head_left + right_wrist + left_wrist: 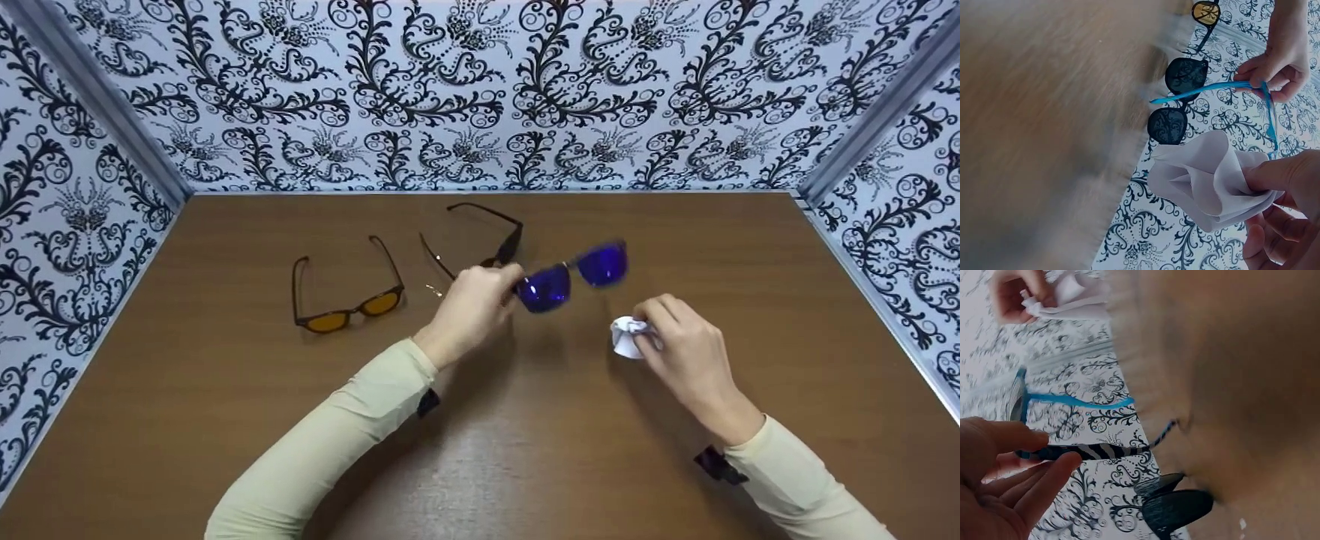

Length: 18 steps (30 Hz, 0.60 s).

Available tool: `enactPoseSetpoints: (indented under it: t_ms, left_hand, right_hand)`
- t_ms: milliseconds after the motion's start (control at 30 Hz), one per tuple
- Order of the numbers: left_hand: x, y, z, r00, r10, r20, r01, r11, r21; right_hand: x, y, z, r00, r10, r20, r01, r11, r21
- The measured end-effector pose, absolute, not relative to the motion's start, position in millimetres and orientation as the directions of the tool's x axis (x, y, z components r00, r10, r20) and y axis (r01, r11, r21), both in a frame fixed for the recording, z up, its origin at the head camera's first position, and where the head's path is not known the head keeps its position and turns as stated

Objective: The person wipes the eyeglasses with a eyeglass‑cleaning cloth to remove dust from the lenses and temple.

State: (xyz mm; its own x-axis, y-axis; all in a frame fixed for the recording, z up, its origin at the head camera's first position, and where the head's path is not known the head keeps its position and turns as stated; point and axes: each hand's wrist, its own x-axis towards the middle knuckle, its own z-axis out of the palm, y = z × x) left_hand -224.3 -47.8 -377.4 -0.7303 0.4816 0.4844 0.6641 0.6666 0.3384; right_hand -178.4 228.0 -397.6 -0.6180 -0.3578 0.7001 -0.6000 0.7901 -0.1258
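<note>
Head view puts both forearms in cream sleeves reaching up from the lower edge over the brown wooden surface (225, 420). The left hand (469, 307), wrist bent and knuckles up near the centre of the frame, pinches one end of the blue-lensed glasses with a thin blue frame (574, 275) between thumb and fingers, holding them raised above the surface with the lenses stretching right. The right hand (686, 352), just right of centre and apart from the glasses, has its fingers curled round a crumpled white cloth (626, 336). Behind the left hand lie dark-lensed glasses with a black frame (487, 236), arms open. Left of centre lie amber-lensed glasses with a brown frame (349, 296). Black-and-white patterned walls (480, 90) close in the upper frame and both sides.
</note>
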Motion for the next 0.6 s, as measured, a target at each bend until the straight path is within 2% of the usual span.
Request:
enactPoseSetpoints:
  t_ms: [133, 233, 400, 600]
  left_hand:
    - [-220, -38, -379, -0.677, 0.62, 0.397, 0.7, 0.709, 0.085]
    - [-219, -32, -383, -0.668, 0.658, 0.347, 0.693, 0.72, -0.031]
    - [-224, -26, -392, -0.681, 0.662, 0.313, 0.671, 0.736, -0.097]
    - [-230, -22, -402, -0.676, 0.677, 0.291, 0.682, 0.724, -0.099]
  right_hand:
    - [-175, 231, -401, -0.624, -0.35, 0.699, -0.6, 0.788, -0.141]
    - [-172, 232, -403, -0.62, -0.353, 0.7, -0.606, 0.783, -0.142]
    - [-170, 232, -407, -0.609, -0.375, 0.699, -0.626, 0.768, -0.133]
    - [-167, 228, -411, -0.615, -0.4, 0.68, -0.652, 0.742, -0.153]
